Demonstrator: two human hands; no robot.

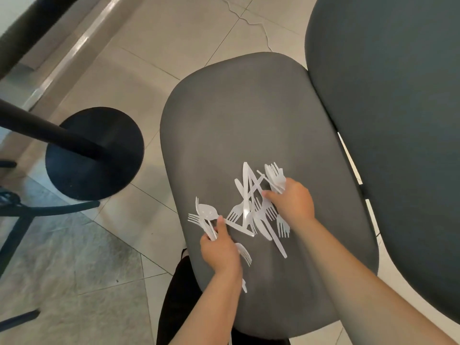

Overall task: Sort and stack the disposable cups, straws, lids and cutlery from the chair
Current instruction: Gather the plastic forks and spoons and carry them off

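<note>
I take the grey chair seat point(249, 115) as my landmark: everything I am sorting lies on its near half, towards me. The loose heap of white plastic cutlery point(251, 210) sits there in a criss-cross of forks and knives, tines and blades pointing every way, so nothing can be stacked until like is pulled from like.

My left hand point(219, 252) is at the near left edge of the seat, fingers curled tight around a small bundle of spoons and forks point(207, 215), thumb pressed over the handles so the bowls and tines fan out beyond my fist. I judge I hold them by the handles to keep the ends aligned for stacking.

My right hand point(293, 202) is at the far right of the heap, fingers wrapped round a bunch of forks point(275, 174) whose heads stick out past my knuckles, while my thumb and forefinger reach down to the pile as if to pinch the next piece; whether they have it yet I cannot tell.

No cups, straws or lids show on the seat.
</note>
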